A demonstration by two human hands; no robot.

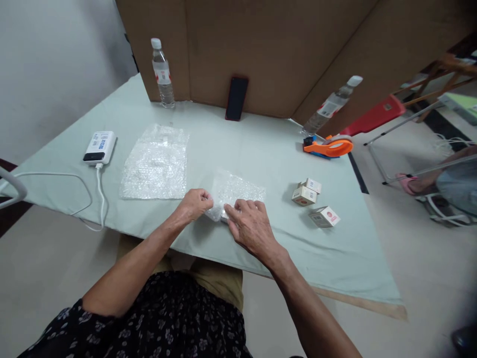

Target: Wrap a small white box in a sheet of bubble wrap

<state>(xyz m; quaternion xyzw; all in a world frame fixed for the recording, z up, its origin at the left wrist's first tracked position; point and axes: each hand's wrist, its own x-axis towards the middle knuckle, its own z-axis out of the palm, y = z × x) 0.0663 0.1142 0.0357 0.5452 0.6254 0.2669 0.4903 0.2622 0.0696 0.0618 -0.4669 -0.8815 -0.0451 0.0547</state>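
A small sheet of bubble wrap [238, 186] lies on the cloth near the table's front edge. My left hand [197, 204] pinches its near left corner, which is lifted and folded toward the right. Over the near part of the sheet, my right hand [249, 221] rests with fingers spread, pressing on a small item that is mostly hidden under it. Only a pale edge of that item shows by the thumb. To the left lies a larger sheet of bubble wrap [156, 164]. Several small boxes [304, 195] stand right of my right hand.
An orange tape dispenser [328, 146] sits at the back right beside a leaning water bottle [331, 107]. Another bottle [163, 74] and a phone [237, 98] stand against a cardboard panel [242, 40]. A white power bank [100, 146] with a cable lies left. Another person's leg [425, 184] shows far right.
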